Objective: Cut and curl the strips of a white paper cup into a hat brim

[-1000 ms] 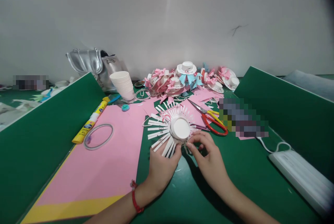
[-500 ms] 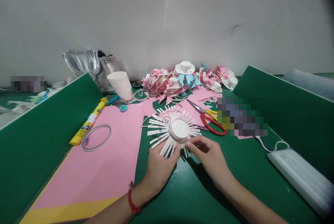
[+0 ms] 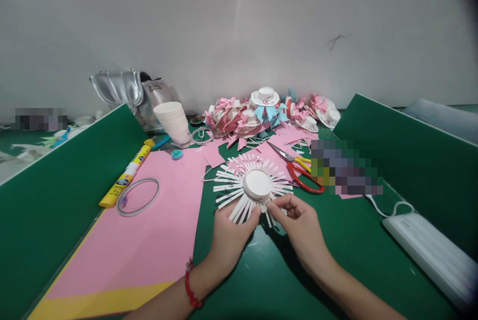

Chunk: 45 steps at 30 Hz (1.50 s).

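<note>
A white paper cup [image 3: 257, 183] stands upside down on the green table [image 3: 328, 250], its wall cut into several strips that fan out flat around the base. My left hand [image 3: 230, 237] holds the cup by the near-left strips, thumb against the base. My right hand [image 3: 301, 225] pinches one of the near strips between thumb and fingers. A red cord is tied around my left wrist.
A pink sheet over a yellow one [image 3: 142, 240] lies at the left with a tape ring [image 3: 137, 196] and glue tube [image 3: 127, 176]. Red-and-yellow scissors [image 3: 300, 169], stacked cups [image 3: 174, 122], a silver bag [image 3: 129, 92], finished paper hats [image 3: 267, 111], green dividers and a white power strip [image 3: 429, 255] surround.
The cup has shifted slightly and turned a little between my hands. My right fingers have moved on to another near strip.
</note>
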Each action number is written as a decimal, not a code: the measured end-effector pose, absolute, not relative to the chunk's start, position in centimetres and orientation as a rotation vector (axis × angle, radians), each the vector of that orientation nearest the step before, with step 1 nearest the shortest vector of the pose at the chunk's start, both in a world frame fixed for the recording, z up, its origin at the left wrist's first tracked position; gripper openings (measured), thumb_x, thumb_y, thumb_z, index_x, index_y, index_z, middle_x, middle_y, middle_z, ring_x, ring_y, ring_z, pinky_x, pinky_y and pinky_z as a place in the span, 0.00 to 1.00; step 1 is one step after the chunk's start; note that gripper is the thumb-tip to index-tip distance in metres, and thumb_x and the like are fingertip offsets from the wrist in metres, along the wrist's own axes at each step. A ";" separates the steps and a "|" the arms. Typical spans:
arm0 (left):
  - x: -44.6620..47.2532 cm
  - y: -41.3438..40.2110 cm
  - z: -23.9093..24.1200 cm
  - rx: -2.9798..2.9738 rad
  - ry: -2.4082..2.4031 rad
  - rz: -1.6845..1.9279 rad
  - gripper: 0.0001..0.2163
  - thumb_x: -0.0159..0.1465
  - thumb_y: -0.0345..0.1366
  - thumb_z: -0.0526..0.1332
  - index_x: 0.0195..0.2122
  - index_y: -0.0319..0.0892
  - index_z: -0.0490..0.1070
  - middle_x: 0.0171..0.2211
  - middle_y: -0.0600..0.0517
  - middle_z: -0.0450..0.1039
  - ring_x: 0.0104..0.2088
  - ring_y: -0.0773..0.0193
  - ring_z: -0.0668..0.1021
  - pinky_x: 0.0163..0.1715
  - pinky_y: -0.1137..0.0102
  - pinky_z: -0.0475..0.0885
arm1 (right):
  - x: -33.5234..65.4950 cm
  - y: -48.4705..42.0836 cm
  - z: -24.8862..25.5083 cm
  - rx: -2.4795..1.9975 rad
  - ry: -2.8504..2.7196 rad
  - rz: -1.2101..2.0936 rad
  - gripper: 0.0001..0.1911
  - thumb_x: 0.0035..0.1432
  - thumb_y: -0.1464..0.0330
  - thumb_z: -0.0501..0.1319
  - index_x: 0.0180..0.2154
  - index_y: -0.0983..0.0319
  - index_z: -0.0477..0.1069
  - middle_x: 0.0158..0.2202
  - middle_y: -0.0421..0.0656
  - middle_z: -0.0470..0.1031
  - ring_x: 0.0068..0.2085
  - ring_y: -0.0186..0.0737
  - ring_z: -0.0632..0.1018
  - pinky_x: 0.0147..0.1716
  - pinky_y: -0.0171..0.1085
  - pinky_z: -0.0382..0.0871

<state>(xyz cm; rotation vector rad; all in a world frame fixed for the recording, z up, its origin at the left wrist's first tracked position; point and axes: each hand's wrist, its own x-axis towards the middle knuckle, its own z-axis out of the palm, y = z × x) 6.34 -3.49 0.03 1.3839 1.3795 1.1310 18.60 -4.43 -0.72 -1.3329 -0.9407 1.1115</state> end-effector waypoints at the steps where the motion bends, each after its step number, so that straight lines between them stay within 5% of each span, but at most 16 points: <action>1: 6.3 -3.5 0.0 1.354 1.368 1.134 0.05 0.48 0.33 0.62 0.23 0.35 0.73 0.20 0.53 0.74 0.21 0.66 0.72 0.22 0.75 0.69 | 18.6 -4.4 -0.7 -1.329 -0.935 1.113 0.09 0.42 0.65 0.64 0.22 0.63 0.68 0.21 0.39 0.70 0.25 0.34 0.70 0.25 0.32 0.64; 28: 6.7 -3.4 0.5 1.181 1.258 1.198 0.09 0.48 0.31 0.63 0.31 0.35 0.74 0.32 0.47 0.78 0.34 0.58 0.77 0.36 0.68 0.72 | 18.2 -4.9 -0.6 -1.296 -0.999 1.041 0.07 0.45 0.65 0.63 0.25 0.62 0.67 0.24 0.39 0.70 0.28 0.35 0.71 0.27 0.32 0.65; 36: 6.0 -3.0 0.5 1.321 1.335 1.218 0.05 0.49 0.31 0.62 0.27 0.36 0.73 0.28 0.49 0.78 0.32 0.58 0.77 0.34 0.68 0.72 | 18.6 -4.9 -0.7 -1.268 -1.230 0.908 0.06 0.49 0.69 0.60 0.31 0.59 0.63 0.29 0.38 0.68 0.32 0.35 0.71 0.29 0.31 0.65; 45: 6.1 -2.9 0.4 1.231 1.392 1.235 0.05 0.47 0.31 0.64 0.26 0.36 0.73 0.25 0.50 0.77 0.27 0.61 0.76 0.29 0.71 0.71 | 18.9 -5.0 -0.2 -1.229 -1.303 0.969 0.04 0.50 0.69 0.58 0.29 0.61 0.71 0.28 0.42 0.73 0.31 0.38 0.73 0.30 0.34 0.67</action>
